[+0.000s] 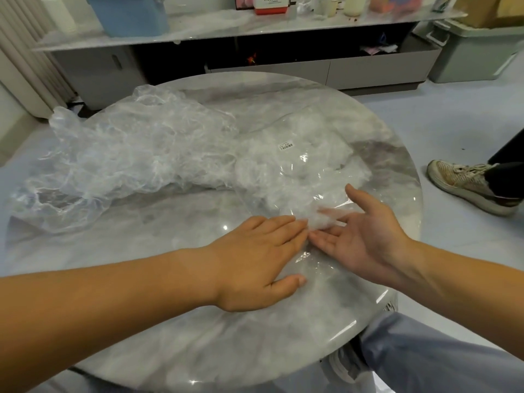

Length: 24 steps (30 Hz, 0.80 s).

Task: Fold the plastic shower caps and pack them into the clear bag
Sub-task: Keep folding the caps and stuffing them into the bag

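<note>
A heap of crumpled clear plastic shower caps (pixel 124 157) covers the left half of the round marble table (pixel 198 350). To its right lies the clear bag (pixel 297 165) with a small barcode label, holding several white folded caps. My left hand (pixel 255 262) lies flat, palm down, at the bag's near open end, its fingertips touching a small folded cap (pixel 323 218). My right hand (pixel 365 231) is turned palm up with straight fingers, and the folded cap rests on those fingers under the bag's film.
Someone's foot in a worn sneaker (pixel 467 185) stands on the floor to the right of the table. Behind the table runs a low cabinet (pixel 312 66) with a cluttered shelf, and a grey-green bin (pixel 476 49) stands at the far right.
</note>
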### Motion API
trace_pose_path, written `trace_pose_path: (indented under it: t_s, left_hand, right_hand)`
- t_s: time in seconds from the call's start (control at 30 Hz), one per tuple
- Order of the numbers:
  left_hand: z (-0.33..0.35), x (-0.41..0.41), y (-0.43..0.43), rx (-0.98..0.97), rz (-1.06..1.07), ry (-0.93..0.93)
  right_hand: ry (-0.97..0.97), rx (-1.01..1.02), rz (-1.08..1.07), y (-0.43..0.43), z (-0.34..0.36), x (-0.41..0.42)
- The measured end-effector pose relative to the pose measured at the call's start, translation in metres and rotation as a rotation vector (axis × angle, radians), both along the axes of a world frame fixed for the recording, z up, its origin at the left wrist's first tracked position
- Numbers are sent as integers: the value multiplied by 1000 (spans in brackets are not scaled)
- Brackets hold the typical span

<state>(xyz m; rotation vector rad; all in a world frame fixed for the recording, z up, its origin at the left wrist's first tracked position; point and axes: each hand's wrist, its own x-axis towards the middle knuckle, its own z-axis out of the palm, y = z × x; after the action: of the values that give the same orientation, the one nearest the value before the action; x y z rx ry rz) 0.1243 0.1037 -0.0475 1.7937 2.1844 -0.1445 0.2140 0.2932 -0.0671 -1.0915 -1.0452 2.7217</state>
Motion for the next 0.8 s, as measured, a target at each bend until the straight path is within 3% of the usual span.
trace_pose_path:
  t_s: [0.3,0.53,0.67,0.8]
  left_hand:
    - [-4,-8,-1,63,-21,42]
    - [-8,-11,-3,128,-30,37]
    - [-10,-13,-3,124,-49,36]
    - [-7,-18,-10,152,-63,-14]
  right_hand:
    - [-79,65,174,4,11,8]
    - [-37,128,76,-5,16,24]
    - [-205,402,164,-5,23,28]
    - [-415,797,474,8,43,31]
